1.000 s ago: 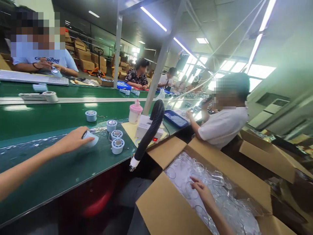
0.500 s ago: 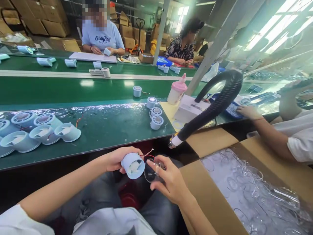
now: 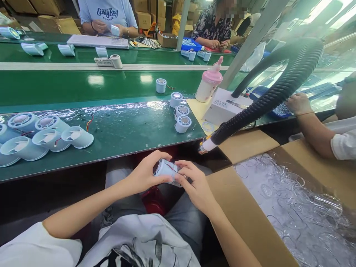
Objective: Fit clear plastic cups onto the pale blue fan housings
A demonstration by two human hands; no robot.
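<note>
Now | left hand [image 3: 146,174], right hand [image 3: 196,185]: one fan housing [image 3: 166,170] | finished units [image 3: 180,111]: four

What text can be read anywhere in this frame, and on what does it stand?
"EarlyBoy" on the light blue T-shirt of the person across the belt; a smaller line under it is too blurred to read.
White box beside the pink-capped bottle: dark marks, unreadable.
Nothing legible on the part held by the left hand and right hand.
</note>
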